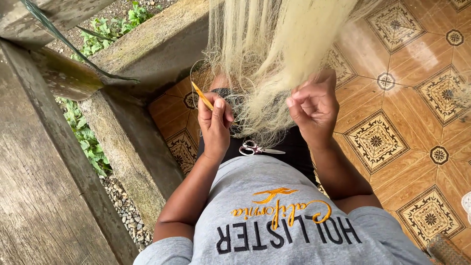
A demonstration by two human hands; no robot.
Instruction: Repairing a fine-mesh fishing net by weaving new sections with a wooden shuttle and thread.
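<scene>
A pale yellow fishing net [274, 54] hangs down in front of me and bunches over my lap. My left hand [215, 122] is closed around a thin yellow netting needle [201, 95] that sticks up and to the left. My right hand [314, 105] pinches strands of the net between its fingers, level with the left hand. A pair of small scissors [257, 148] with silver handles lies on my dark lap between the two forearms, touched by neither hand.
A rough concrete ledge [132, 142] and a wooden post [39, 186] stand at the left, with green plants [88, 142] and gravel [127, 216] between them. Patterned orange floor tiles [402, 122] spread to the right. A woven item [446, 250] shows at the bottom right corner.
</scene>
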